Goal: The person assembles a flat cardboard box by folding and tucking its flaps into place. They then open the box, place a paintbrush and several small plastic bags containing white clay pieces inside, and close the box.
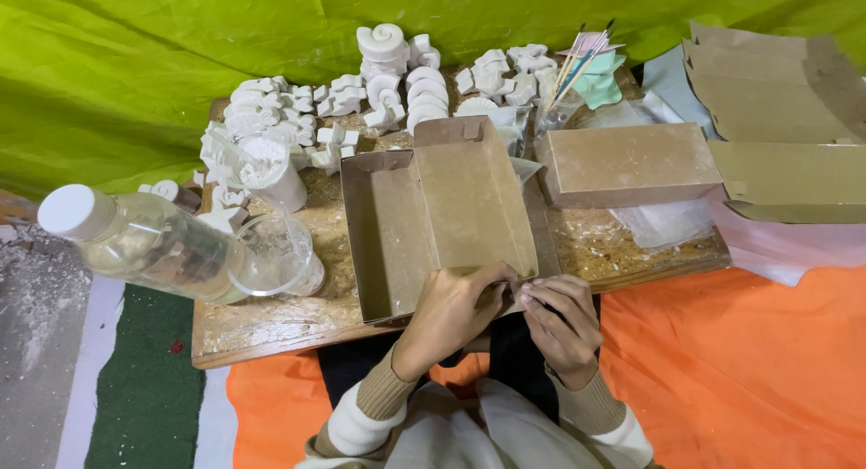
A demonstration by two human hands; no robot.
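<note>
Nearest the camera, striped sleeves in white and tan lead up to both hands at the near edge of a low wooden board [271,329]. Left hand [448,311] has fingers curled and pressed together, thumb and fingertips pinching the near flap of an open brown cardboard box [433,221]. Right hand [561,317] sits just beside it, fingers bent and bunched, tips touching the same flap edge; exact pinch point partly hidden by the knuckles. The box lies flat on the board, centre, opened up with its lid panel folded over the inside, near end overhanging toward the person's lap. Orange cloth [740,370] covers the floor right of the hands. Left of the box, a clear plastic cup [280,257] and a clear bottle with a white cap [135,239] lying tilted. Right of the box, a closed brown cardboard box [627,164] on clear plastic sheets. Further right, flat unfolded cardboard blanks [776,117]. Behind, many white plaster shapes [388,81] crowd the far side of the board, beside paintbrushes [577,68] standing in a clear holder. Green fabric [162,54] backs everything.
</note>
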